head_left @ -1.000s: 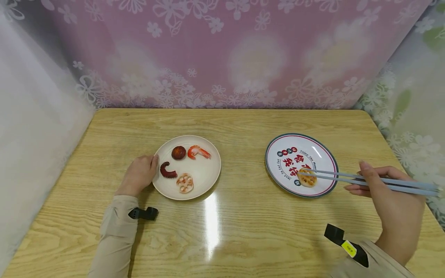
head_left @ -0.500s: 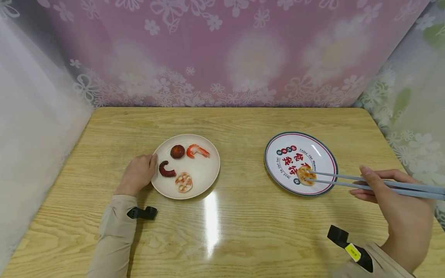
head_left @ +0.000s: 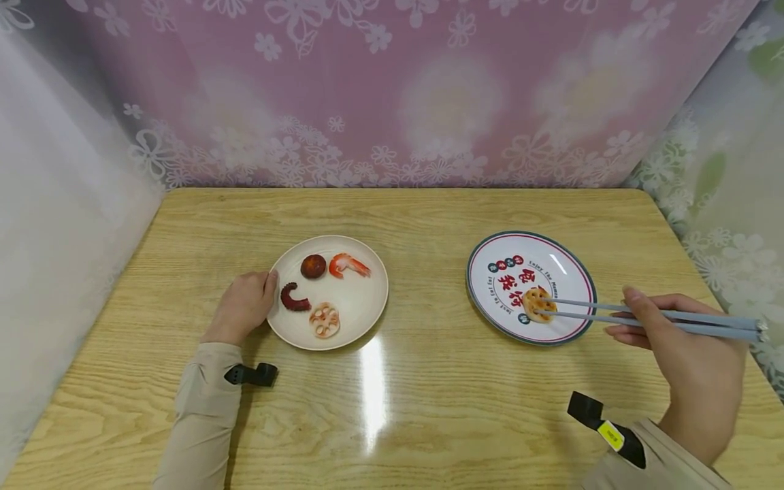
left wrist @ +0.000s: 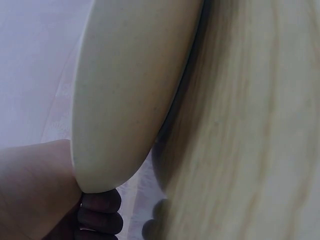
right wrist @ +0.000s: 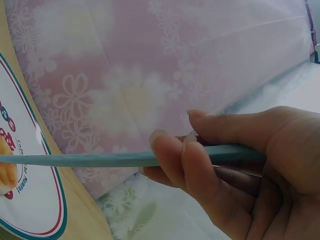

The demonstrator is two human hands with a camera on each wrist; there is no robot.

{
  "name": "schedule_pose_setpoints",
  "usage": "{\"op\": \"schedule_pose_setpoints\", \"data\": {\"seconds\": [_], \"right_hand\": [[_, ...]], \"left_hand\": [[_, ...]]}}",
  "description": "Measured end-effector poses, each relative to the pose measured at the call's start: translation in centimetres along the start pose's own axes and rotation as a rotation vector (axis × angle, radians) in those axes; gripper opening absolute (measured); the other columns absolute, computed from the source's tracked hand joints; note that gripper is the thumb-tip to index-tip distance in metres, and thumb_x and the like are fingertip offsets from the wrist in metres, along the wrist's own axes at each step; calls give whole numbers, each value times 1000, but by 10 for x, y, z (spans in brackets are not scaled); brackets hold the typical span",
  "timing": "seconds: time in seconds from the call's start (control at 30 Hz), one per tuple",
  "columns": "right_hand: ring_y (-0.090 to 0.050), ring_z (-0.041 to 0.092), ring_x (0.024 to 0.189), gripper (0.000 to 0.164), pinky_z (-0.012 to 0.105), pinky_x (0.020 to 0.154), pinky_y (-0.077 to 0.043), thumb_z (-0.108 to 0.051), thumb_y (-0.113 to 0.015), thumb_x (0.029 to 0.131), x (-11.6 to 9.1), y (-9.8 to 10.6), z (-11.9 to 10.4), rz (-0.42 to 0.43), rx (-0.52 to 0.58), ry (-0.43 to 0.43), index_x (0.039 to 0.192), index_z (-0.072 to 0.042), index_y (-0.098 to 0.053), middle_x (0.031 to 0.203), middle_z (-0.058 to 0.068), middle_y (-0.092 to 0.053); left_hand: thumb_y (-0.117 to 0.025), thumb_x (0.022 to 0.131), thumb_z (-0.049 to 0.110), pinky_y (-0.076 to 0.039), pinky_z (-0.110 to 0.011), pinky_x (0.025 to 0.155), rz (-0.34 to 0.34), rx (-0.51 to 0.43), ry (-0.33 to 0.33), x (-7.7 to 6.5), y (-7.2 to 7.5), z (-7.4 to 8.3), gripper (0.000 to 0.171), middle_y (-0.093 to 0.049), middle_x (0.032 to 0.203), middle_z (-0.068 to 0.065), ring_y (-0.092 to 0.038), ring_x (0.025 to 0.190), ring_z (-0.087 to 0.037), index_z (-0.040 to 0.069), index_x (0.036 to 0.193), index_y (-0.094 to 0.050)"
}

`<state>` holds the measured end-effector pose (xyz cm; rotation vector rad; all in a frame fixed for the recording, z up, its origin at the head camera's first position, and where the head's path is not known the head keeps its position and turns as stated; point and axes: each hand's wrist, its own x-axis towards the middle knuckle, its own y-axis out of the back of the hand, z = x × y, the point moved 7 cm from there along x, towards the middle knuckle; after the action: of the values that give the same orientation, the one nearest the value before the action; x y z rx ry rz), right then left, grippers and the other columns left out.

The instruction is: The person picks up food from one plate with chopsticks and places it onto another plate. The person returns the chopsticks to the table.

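On the left in the head view, my left hand (head_left: pixel 240 309) grips the rim of a cream plate (head_left: pixel 361 303). In the left wrist view, the plate's pale side (left wrist: pixel 125 100) sits between the thumb and the curled fingers (left wrist: pixel 101 221). My right hand (head_left: pixel 698 357) holds a pair of grey-blue chopsticks (head_left: pixel 723 331), their tips at a browned lotus root slice (head_left: pixel 536 305). That slice lies on a white plate (head_left: pixel 572 275) with a green rim and red lettering. Seen from the right wrist, the chopsticks (right wrist: pixel 100 160) pass between thumb and fingers.
The cream plate bears a round brown mushroom-like piece (head_left: pixel 314 266), a shrimp (head_left: pixel 350 265), an octopus tentacle (head_left: pixel 295 298) and a pale lotus root slice (head_left: pixel 324 320). Both plates stand on a wooden table (head_left: pixel 422 381). A pink floral curtain (head_left: pixel 392 95) hangs behind it.
My right hand drew back slightly to the right, then came left again with the chopsticks. The tips spread a little at the browned lotus root slice, which shifted slightly. My left hand stayed put.
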<state>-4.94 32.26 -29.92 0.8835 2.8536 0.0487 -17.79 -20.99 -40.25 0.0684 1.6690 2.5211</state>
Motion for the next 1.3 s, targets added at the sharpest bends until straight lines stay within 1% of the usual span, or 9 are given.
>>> {"op": "schedule_pose_setpoints", "data": {"seconds": [0.23,0.3,0.47,0.57,0.7,0.87,1.07,1.2,1.3], "right_hand": [[-67,15,49,15,22,51,-52,-18,-80,80,5,-2,2,30,28,-55,74,-6,-73,69,-5,-72],[-66,16,48,16,22,50,-52,-20,-80,79,6,-2,2,60,36,-59,75,-7,-74,68,-4,-71],[-65,19,45,15,25,47,-51,-13,-81,77,6,-4,-1,169,136,15,78,-3,-72,66,4,-71],[-64,20,43,16,27,44,-50,-9,-82,76,5,-5,-4,203,182,74,80,1,-70,66,7,-70],[-64,19,42,17,26,44,-50,-10,-81,77,4,-6,-8,201,178,125,83,2,-70,66,8,-70],[-64,19,43,19,26,46,-51,-13,-82,76,4,-8,-7,198,154,98,83,1,-71,67,7,-71],[-64,19,43,19,25,48,-51,-16,-83,75,4,-9,-4,197,129,54,83,-1,-73,68,5,-71],[-64,16,43,19,23,48,-51,-21,-82,77,2,-10,-5,194,67,67,83,-5,-74,65,2,-71],[-64,16,43,19,22,49,-51,-21,-82,78,1,-10,-6,188,63,85,83,-4,-75,64,3,-70]], "left_hand": [[-34,105,20,-46,-50,68,6,-5,0,1,0,1,44,-62,82,-23,-60,76,-35,-1,76,-59],[-34,105,20,-46,-49,67,7,-5,-2,1,0,1,44,-61,81,-23,-59,74,-34,-1,75,-59],[-34,105,20,-46,-48,65,7,-4,-7,1,-1,1,44,-61,79,-22,-58,71,-31,-1,75,-59],[-34,105,20,-46,-49,66,8,-4,-7,2,-1,0,44,-61,80,-22,-59,73,-33,-1,76,-59],[-34,105,19,-47,-51,69,25,-3,-15,2,-1,0,44,-62,81,-24,-62,78,-38,-1,75,-59],[-35,105,19,-46,-52,71,32,0,-23,1,1,1,44,-62,81,-24,-62,80,-41,-1,73,-57],[-36,105,17,-46,-52,67,48,-10,-38,0,3,4,44,-61,78,-24,-61,75,-39,0,69,-56],[-38,104,17,-46,-53,67,75,-12,-51,-2,5,5,44,-62,76,-24,-62,75,-41,1,67,-55],[-38,104,17,-47,-53,68,73,-11,-49,-2,5,5,43,-62,77,-24,-63,77,-41,1,68,-56]]}}
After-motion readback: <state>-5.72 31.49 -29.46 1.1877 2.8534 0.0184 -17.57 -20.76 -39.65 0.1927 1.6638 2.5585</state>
